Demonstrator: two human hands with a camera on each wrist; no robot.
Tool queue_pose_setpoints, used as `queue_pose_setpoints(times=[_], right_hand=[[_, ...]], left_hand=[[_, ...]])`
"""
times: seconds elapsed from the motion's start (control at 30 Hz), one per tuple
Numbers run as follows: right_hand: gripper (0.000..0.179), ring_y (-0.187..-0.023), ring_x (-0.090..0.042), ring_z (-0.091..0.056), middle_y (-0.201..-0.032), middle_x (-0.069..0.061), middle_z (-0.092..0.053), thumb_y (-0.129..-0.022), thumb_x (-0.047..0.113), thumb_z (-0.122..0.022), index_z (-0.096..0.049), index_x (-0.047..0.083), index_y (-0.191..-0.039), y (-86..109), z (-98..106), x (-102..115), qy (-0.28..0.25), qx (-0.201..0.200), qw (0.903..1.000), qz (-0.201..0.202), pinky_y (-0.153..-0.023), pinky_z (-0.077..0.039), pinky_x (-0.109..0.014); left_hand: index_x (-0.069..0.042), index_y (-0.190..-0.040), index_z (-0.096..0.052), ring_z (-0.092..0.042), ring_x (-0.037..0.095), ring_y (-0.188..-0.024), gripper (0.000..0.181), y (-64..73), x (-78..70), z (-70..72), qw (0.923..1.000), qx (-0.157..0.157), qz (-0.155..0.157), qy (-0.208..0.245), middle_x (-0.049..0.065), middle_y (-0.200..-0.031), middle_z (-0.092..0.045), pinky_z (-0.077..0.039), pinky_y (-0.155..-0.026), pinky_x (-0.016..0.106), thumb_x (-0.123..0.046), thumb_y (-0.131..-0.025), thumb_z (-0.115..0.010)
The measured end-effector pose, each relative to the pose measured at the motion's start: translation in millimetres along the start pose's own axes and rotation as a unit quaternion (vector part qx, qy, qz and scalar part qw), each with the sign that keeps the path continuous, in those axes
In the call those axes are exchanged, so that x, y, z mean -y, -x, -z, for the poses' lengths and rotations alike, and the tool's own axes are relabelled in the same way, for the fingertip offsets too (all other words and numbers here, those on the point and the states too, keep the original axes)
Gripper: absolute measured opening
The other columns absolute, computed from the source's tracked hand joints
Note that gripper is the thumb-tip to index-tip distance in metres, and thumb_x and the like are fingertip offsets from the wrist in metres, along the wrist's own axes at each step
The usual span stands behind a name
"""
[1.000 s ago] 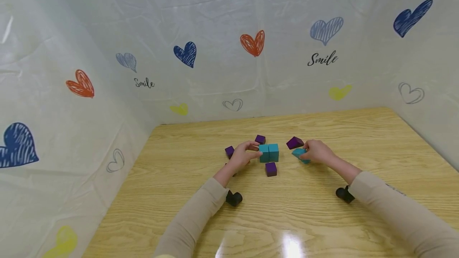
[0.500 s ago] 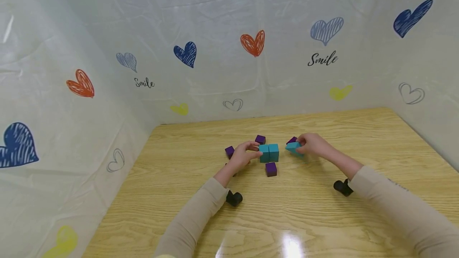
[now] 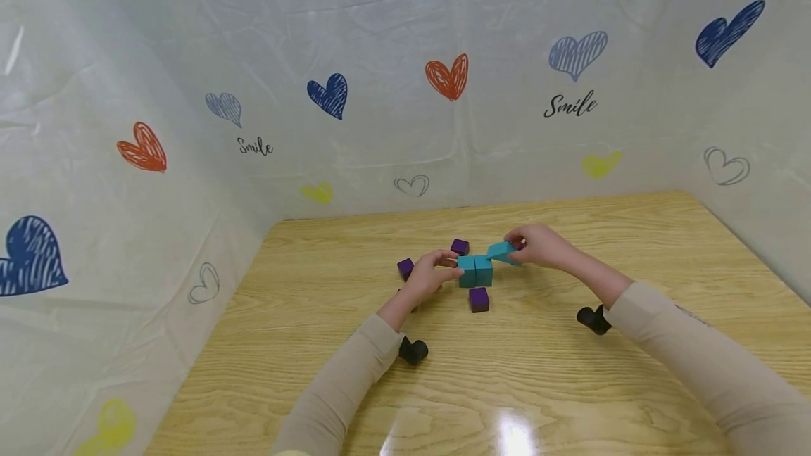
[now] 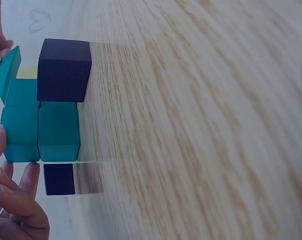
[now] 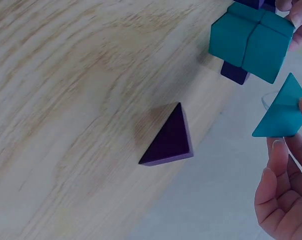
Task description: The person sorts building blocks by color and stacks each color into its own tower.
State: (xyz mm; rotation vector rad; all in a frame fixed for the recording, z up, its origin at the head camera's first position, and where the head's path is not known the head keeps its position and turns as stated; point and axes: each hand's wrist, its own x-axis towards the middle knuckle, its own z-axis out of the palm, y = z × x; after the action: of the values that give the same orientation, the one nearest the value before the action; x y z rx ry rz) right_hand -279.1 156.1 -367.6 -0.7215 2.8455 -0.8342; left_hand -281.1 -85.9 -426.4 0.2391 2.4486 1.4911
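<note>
Teal cubes [image 3: 483, 271] stand pressed together on the wooden table, stacked two high in the left wrist view. My left hand [image 3: 434, 275] pinches the stack's upper left cube [image 4: 21, 123] between thumb and fingers. My right hand [image 3: 541, 246] holds a teal triangular block [image 5: 285, 107] by thumb and fingertips, tilted, beside the stack's top right. From the head, that block's left tip overlaps the stack's far right corner. A purple triangular block [image 5: 168, 139] lies on the table below the right hand, mostly hidden in the head view.
Purple cubes lie around the stack: one in front [image 3: 479, 300], one behind [image 3: 460, 247] and one to the left [image 3: 406, 269]. Another purple piece is partly covered by the left hand. A white sheet [image 3: 380, 146] printed with hearts hangs behind the table [image 3: 507, 371].
My right hand has raised the teal triangular block and carried it left and away from me, from near the purple triangular block to the stack's side. The left hand stays in place.
</note>
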Motion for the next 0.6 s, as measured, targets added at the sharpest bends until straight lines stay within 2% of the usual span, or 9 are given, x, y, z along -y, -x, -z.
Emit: queue_pose_setpoints(times=[0.23,0.6], right_hand=[[0.035,-0.087,-0.033,-0.061,-0.102,-0.023,-0.062,-0.083,0.007,-0.063,-0.058,-0.012,-0.112,-7.0,-3,8,0.003,0.012,0.9997,0.019,-0.070,-0.051,-0.034],[0.034,-0.065,-0.015,-0.053,-0.101,-0.020,-0.062,-0.083,0.005,-0.063,-0.058,-0.010,-0.113,-16.9,-9,15,-0.002,0.026,0.9982,0.055,-0.055,-0.045,-0.026]], left_hand=[[-0.016,-0.119,-0.057,-0.055,0.018,-0.093,0.037,-0.2,-0.1,-0.2,1.0000,0.002,0.000,0.002,0.005,-0.113,-0.061,-0.044,-0.063,0.027,-0.026,-0.085,-0.066],[-0.017,-0.119,-0.057,-0.055,0.019,-0.094,0.037,-1.2,1.3,0.0,0.9999,0.007,0.004,0.012,0.005,-0.113,-0.060,-0.044,-0.065,0.028,-0.027,-0.085,-0.066]])
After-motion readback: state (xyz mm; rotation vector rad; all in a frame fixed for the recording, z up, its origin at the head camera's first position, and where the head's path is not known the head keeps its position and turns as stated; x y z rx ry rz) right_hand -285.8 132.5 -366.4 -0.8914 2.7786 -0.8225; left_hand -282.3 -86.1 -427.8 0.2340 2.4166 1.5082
